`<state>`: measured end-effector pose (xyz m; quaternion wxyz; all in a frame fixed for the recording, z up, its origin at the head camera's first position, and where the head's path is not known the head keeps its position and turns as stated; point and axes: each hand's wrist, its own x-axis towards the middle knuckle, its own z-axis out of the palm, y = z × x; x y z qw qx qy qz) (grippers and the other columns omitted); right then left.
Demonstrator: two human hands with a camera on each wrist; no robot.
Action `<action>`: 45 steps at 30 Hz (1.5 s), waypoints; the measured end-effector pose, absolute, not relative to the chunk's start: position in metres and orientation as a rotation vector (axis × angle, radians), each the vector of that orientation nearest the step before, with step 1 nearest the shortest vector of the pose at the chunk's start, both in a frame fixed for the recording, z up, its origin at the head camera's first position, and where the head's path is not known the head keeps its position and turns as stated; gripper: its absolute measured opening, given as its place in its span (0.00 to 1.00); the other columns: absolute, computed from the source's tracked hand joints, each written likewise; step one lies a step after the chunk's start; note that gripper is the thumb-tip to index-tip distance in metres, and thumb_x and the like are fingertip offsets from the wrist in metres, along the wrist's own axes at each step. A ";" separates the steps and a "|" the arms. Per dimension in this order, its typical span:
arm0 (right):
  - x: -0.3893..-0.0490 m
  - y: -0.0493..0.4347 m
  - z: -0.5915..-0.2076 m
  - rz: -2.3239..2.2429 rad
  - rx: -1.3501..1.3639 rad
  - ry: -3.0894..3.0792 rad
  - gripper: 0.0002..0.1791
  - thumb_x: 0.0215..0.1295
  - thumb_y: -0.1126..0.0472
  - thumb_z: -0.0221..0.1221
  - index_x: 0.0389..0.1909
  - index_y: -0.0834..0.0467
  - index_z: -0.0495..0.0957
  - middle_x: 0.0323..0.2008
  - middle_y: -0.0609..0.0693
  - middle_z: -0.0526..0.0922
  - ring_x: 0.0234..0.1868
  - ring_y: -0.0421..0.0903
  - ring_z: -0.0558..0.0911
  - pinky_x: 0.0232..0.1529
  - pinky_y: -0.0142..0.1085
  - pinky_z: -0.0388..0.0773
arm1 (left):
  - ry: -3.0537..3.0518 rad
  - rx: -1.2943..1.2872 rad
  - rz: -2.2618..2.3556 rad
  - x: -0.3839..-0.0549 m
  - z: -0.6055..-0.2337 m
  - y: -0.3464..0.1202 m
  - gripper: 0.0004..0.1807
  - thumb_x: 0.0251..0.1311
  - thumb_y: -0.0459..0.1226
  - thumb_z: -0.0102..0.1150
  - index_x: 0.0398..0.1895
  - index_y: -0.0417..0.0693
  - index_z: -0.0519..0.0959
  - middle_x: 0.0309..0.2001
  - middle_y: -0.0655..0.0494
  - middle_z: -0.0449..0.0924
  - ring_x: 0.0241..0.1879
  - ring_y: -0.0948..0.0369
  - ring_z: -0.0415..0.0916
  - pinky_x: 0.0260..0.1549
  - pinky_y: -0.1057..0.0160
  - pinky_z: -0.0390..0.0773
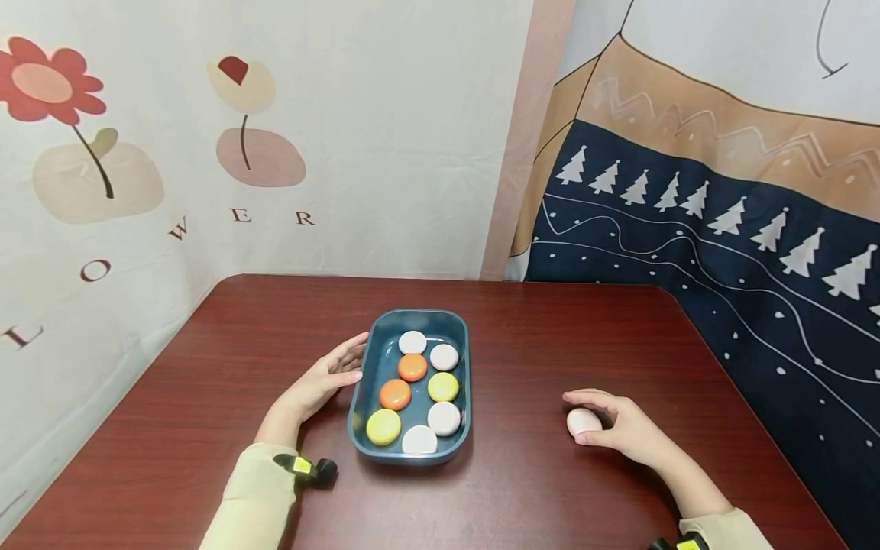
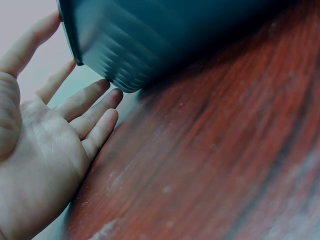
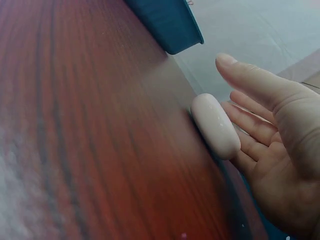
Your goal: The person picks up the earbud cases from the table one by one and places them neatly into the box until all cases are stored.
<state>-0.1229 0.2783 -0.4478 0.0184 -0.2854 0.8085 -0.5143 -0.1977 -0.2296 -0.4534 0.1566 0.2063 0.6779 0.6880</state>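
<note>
A deep blue rectangular tray [image 1: 357, 431] with rounded corners sits on the table and holds several glossy round discs: white discs [image 1: 444, 419], two orange discs [image 1: 395, 395] and two yellow discs [image 1: 383, 427]. My left hand [image 1: 318, 388] is at the tray's left side, thumb and fingertips against its rim and wall, fingers loosely extended. Off to the right, another white disc [image 3: 216, 127] with a thick rounded edge lies on the table. Around it stands my right hand [image 1: 622, 428], fingers behind the disc; in the right wrist view the thumb [image 3: 245, 75] is raised apart from it.
The reddish-brown wooden table [image 1: 522, 489] has its far edge against a pale curtain [image 1: 399, 153] printed with flowers and letters. On the right hangs a dark cloth [image 1: 687, 237] with white trees. Both wrists wear black straps with cameras [image 1: 323, 472].
</note>
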 end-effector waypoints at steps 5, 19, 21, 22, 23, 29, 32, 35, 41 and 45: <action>-0.123 0.280 -0.451 -1.555 -0.860 2.519 0.30 0.51 0.67 0.70 0.57 0.66 0.75 0.53 0.62 0.78 0.55 0.33 0.73 0.50 0.24 0.69 | 1.936 0.595 1.969 -0.198 -0.453 -0.230 0.38 0.63 0.30 0.54 0.75 0.43 0.50 0.72 0.38 0.51 0.68 0.46 0.54 0.57 0.69 0.65; -0.123 0.280 -0.450 -1.457 -0.877 2.555 0.28 0.51 0.62 0.71 0.55 0.64 0.77 0.51 0.57 0.80 0.53 0.36 0.75 0.49 0.25 0.70 | 1.944 0.584 1.969 -0.197 -0.453 -0.230 0.38 0.63 0.29 0.53 0.75 0.43 0.50 0.72 0.38 0.51 0.69 0.43 0.50 0.57 0.70 0.65; -0.122 0.279 -0.450 -1.459 -0.866 2.563 0.28 0.51 0.62 0.71 0.54 0.64 0.78 0.50 0.56 0.81 0.53 0.35 0.75 0.48 0.25 0.70 | 1.944 0.581 1.969 -0.197 -0.453 -0.230 0.38 0.63 0.29 0.53 0.75 0.43 0.50 0.72 0.38 0.51 0.69 0.43 0.50 0.57 0.70 0.65; -0.122 0.279 -0.450 -1.461 -0.859 2.565 0.28 0.51 0.62 0.71 0.54 0.64 0.78 0.50 0.56 0.81 0.53 0.35 0.75 0.48 0.24 0.70 | 1.941 0.584 1.970 -0.197 -0.453 -0.230 0.38 0.63 0.28 0.53 0.75 0.43 0.49 0.72 0.38 0.51 0.69 0.42 0.50 0.57 0.70 0.65; -0.122 0.279 -0.449 -1.464 -0.851 2.566 0.27 0.51 0.62 0.71 0.54 0.63 0.78 0.50 0.56 0.81 0.53 0.34 0.75 0.48 0.24 0.70 | 1.941 0.588 1.970 -0.197 -0.453 -0.230 0.38 0.63 0.28 0.53 0.75 0.43 0.49 0.72 0.38 0.51 0.69 0.42 0.50 0.57 0.69 0.65; -0.122 0.277 -0.449 -1.468 -0.838 2.575 0.26 0.51 0.62 0.71 0.53 0.63 0.79 0.49 0.56 0.81 0.53 0.33 0.74 0.48 0.25 0.71 | 1.935 0.611 1.977 -0.199 -0.454 -0.230 0.38 0.63 0.27 0.52 0.75 0.42 0.50 0.71 0.37 0.51 0.68 0.43 0.52 0.57 0.69 0.65; -0.123 0.277 -0.450 -1.471 -0.845 2.575 0.26 0.51 0.63 0.71 0.53 0.63 0.79 0.49 0.56 0.81 0.52 0.33 0.75 0.47 0.25 0.71 | 1.933 0.607 1.978 -0.198 -0.453 -0.230 0.38 0.63 0.27 0.52 0.75 0.42 0.50 0.72 0.37 0.51 0.68 0.44 0.52 0.57 0.69 0.65; -0.122 0.277 -0.451 -1.482 -0.845 2.573 0.25 0.51 0.64 0.71 0.52 0.63 0.79 0.49 0.56 0.81 0.52 0.33 0.75 0.47 0.25 0.72 | 1.935 0.598 1.973 -0.197 -0.453 -0.230 0.38 0.63 0.28 0.53 0.75 0.43 0.50 0.72 0.38 0.51 0.68 0.44 0.52 0.57 0.69 0.65; -0.121 0.273 -0.449 -1.527 -0.830 2.566 0.24 0.51 0.64 0.71 0.52 0.63 0.80 0.49 0.56 0.81 0.51 0.35 0.76 0.47 0.25 0.72 | 1.939 0.591 1.968 -0.197 -0.453 -0.230 0.38 0.63 0.28 0.53 0.75 0.43 0.50 0.72 0.38 0.51 0.68 0.44 0.52 0.57 0.69 0.65; -0.122 0.269 -0.445 -1.547 -0.829 2.562 0.24 0.51 0.65 0.71 0.51 0.63 0.80 0.49 0.56 0.81 0.50 0.36 0.77 0.46 0.26 0.73 | 1.940 0.596 1.973 -0.197 -0.453 -0.230 0.39 0.63 0.29 0.54 0.75 0.43 0.49 0.72 0.38 0.51 0.68 0.45 0.52 0.57 0.69 0.65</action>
